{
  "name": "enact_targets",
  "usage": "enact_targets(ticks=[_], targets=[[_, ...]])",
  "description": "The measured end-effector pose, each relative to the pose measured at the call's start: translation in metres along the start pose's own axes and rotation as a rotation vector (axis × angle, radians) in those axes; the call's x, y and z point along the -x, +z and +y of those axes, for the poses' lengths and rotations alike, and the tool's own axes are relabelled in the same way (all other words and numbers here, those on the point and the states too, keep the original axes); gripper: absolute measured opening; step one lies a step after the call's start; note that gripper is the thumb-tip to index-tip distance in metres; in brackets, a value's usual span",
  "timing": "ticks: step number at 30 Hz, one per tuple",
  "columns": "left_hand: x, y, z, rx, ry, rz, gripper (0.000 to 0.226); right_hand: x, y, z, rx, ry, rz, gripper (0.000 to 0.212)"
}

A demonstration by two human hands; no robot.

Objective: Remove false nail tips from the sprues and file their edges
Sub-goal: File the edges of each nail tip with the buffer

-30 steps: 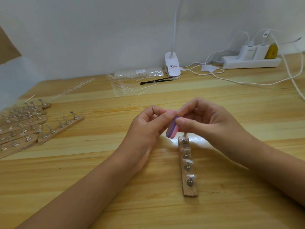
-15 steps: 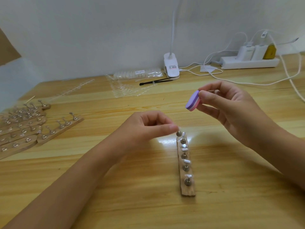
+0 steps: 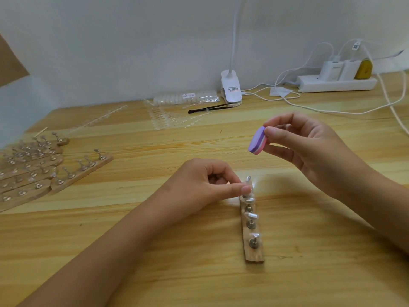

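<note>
False nail tips [image 3: 251, 216], clear and small, sit on metal studs along a narrow wooden strip [image 3: 254, 254] that lies on the table [image 3: 199, 273] just below the left hand's fingertips and runs toward the person. Three tips show on the studs nearer the person.

The left hand [image 3: 210, 185] is curled, thumb and forefinger pressed together at the strip's far end, right over a stud. Whether a tip is caught between them cannot be told, as the fingertips cover the spot.

The right hand [image 3: 309, 151] is raised up and to the right of the left one, well clear of the strip. Its thumb and fingers pinch a small purple-and-pink file block [image 3: 257, 141], which sticks out from the hand's left side.

Far to the left of the left hand lie more wooden strips [image 3: 33, 173] with studs. Beyond both hands are clear sprues [image 3: 168, 118], a black tool [image 3: 208, 108], a white lamp clip [image 3: 231, 89] and a power strip [image 3: 336, 82].
</note>
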State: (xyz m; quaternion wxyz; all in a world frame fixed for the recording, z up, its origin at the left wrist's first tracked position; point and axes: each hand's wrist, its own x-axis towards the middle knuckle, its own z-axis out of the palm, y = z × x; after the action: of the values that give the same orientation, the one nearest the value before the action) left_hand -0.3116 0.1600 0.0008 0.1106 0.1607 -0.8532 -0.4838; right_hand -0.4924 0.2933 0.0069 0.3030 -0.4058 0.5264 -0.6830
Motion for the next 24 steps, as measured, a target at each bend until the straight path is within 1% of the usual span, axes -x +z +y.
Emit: enact_targets(ticks=[4,6,9,10,11,14,15,17,19,24], targets=[[0.000,-0.006,-0.001,-0.028,0.038,0.043,0.040,0.000,0.000,-0.001,-0.004,-0.001,0.012,0.016],[0.001,-0.010,0.000,-0.050,0.061,0.018,0.037,0.000,0.000,-0.001,0.000,-0.003,0.017,0.015],[0.003,-0.017,0.002,-0.059,0.108,-0.042,0.025,0.000,0.000,-0.001,-0.001,0.002,0.012,0.016],[0.005,-0.018,0.002,-0.077,0.157,-0.045,0.020,0.000,-0.001,-0.001,-0.005,0.004,0.009,0.017],[0.006,-0.018,0.002,-0.152,0.243,-0.035,0.016,0.000,0.000,-0.002,-0.006,0.006,0.007,0.018],[0.009,-0.016,0.005,-0.588,0.580,0.049,0.017,0.000,0.000,-0.001,0.004,0.014,0.006,0.020],[0.010,-0.015,0.007,-0.671,0.660,0.067,0.017,0.001,0.001,-0.001,0.009,0.018,0.008,0.020],[0.010,-0.011,0.006,-0.749,0.767,0.085,0.017,0.001,0.002,0.000,0.015,0.028,0.013,0.021],[0.010,-0.008,0.005,-0.788,0.799,0.083,0.018,0.002,0.003,-0.001,0.016,0.036,0.015,0.022],[0.008,-0.003,0.000,-0.819,0.788,0.047,0.014,0.003,0.004,0.000,0.033,0.047,0.014,0.021]])
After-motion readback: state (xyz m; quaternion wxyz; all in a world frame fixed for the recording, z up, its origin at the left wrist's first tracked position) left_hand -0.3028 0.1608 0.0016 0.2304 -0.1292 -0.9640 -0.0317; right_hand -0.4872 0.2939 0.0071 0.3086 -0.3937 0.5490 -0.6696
